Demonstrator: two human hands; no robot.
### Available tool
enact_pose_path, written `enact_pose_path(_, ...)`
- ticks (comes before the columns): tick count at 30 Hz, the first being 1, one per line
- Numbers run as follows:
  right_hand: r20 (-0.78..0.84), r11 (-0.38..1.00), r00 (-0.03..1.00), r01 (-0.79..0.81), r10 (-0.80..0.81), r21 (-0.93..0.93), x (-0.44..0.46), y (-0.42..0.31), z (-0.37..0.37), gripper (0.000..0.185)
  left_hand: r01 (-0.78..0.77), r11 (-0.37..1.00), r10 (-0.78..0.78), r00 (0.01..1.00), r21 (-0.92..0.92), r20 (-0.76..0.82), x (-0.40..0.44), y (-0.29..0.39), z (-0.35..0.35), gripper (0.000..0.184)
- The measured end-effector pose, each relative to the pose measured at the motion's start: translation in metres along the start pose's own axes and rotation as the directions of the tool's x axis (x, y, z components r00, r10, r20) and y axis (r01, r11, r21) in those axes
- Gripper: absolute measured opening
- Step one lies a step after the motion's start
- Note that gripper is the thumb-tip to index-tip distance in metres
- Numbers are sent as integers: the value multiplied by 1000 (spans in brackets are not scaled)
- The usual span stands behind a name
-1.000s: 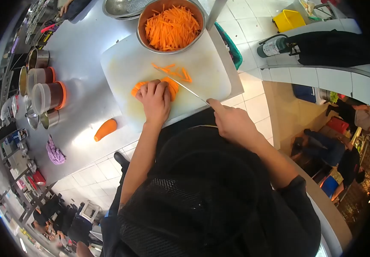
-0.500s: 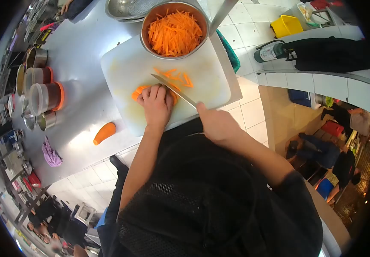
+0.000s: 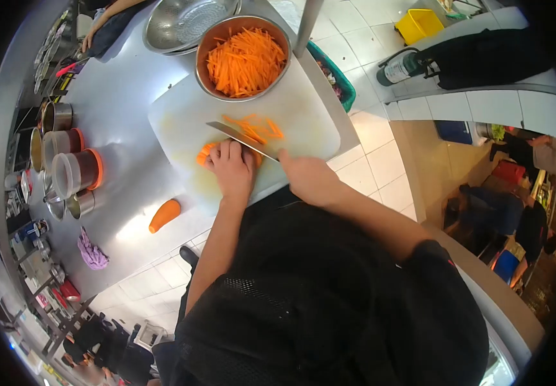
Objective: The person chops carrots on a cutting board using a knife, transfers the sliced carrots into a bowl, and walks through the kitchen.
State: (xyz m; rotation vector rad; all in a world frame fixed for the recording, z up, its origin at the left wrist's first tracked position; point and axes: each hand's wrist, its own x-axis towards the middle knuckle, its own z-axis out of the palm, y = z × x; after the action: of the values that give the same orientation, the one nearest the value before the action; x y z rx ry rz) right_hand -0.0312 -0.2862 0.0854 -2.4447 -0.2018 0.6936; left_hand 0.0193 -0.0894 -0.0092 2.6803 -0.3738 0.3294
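Note:
My left hand (image 3: 231, 168) presses down on sliced carrot (image 3: 204, 154) on the white cutting board (image 3: 175, 125), its fingers curled over the slices. In my right hand (image 3: 309, 178) is the handle of a kitchen knife (image 3: 236, 136), whose blade lies along the far side of my left fingers. Just beyond the blade are loose carrot strips (image 3: 256, 126). A metal bowl (image 3: 201, 71) heaped with carrot strips (image 3: 246, 63) stands on the far part of the board. To the left of the board, a peeled carrot piece (image 3: 165, 215) rests on the steel table (image 3: 120, 174).
Metal colanders (image 3: 188, 24) sit behind the bowl. Along the table's left are lidded plastic tubs (image 3: 72, 174), metal pots (image 3: 56, 117) and a purple cloth (image 3: 91, 249). A green bin (image 3: 345, 83) stands beyond the right edge. Another person's arm (image 3: 112, 19) shows at the far left.
The knife blade has shifted away from the loose strips, closer over my left fingers. My view has turned slightly, and more of the green bin shows.

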Motion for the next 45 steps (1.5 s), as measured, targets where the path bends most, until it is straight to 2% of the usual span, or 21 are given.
enact_pose_path(1,-92,997,993,75,-75,-12,19,8,9,27,-4,1000,4,1000,-2,5,2,0,1,17)
enact_pose_path(2,-95,997,993,71,-72,-10,31,6,1,27,-3,1000,3,1000,0,-8,5,1,1,16)
enact_pose_path(4,-144,983,972,177,-183,-55,32,-4,-11,27,0,1000,0,1000,-2,18,-1,2,0,16)
enact_pose_path(6,-74,985,984,156,-162,-77,-4,-29,-40,26,-2,1000,2,1000,-29,-12,0,1,1,16)
enact_pose_path(8,69,1000,998,-5,5,4,-34,-36,-55,25,14,999,-14,1000,-29,-9,0,2,0,17)
enact_pose_path(10,60,999,997,-47,46,11,-17,-16,-21,26,4,1000,-5,1000,-26,-16,-1,1,-1,17)
enact_pose_path(12,-144,996,986,86,-83,19,22,8,18,26,-3,1000,3,1000,15,-20,0,-1,3,17)
enact_pose_path(13,-163,996,983,91,-87,18,33,5,12,26,-18,1000,18,999,18,-32,6,-1,3,17)
enact_pose_path(16,-159,986,973,165,-165,-15,23,-12,-20,25,-8,999,7,999,-35,-36,5,3,2,17)
enact_pose_path(18,30,999,999,34,-34,0,-18,-32,-49,24,-15,999,13,999,-43,-49,2,3,-1,16)
enact_pose_path(19,41,999,998,43,-42,-7,-13,-28,-40,24,0,999,-2,999,-41,-53,1,3,-1,16)
enact_pose_path(22,-86,998,996,22,-16,66,16,0,9,22,-6,1000,6,999,2,-47,3,4,-2,16)
enact_pose_path(25,-197,992,974,118,-109,35,47,3,25,18,-22,999,24,999,42,-41,1,1,0,16)
enact_pose_path(28,-218,997,975,60,-46,56,51,9,22,14,-34,999,33,996,-14,-85,2,0,0,16)
enact_pose_path(30,-268,989,956,138,-119,56,43,18,28,14,-50,994,45,998,-100,-54,1,0,-6,18)
enact_pose_path(32,-246,985,963,138,-110,99,23,22,14,16,-75,990,70,996,-123,-51,1,-3,-11,18)
enact_pose_path(34,-117,987,992,-16,36,162,7,16,-1,20,-90,986,84,995,-138,-51,-4,-2,-16,19)
enact_pose_path(37,-147,995,988,-40,53,90,9,23,3,21,-75,988,70,997,-137,-39,0,2,-17,19)
enact_pose_path(39,-183,997,983,14,1,80,11,25,5,20,-58,990,59,998,-129,4,-3,-1,-16,20)
enact_pose_path(42,-207,997,978,39,-24,70,6,16,3,22,-90,976,90,996,-196,-9,-2,-2,-24,22)
enact_pose_path(45,-210,998,977,53,-43,43,1,12,-5,22,-136,977,132,991,-167,-34,-1,-6,-35,22)
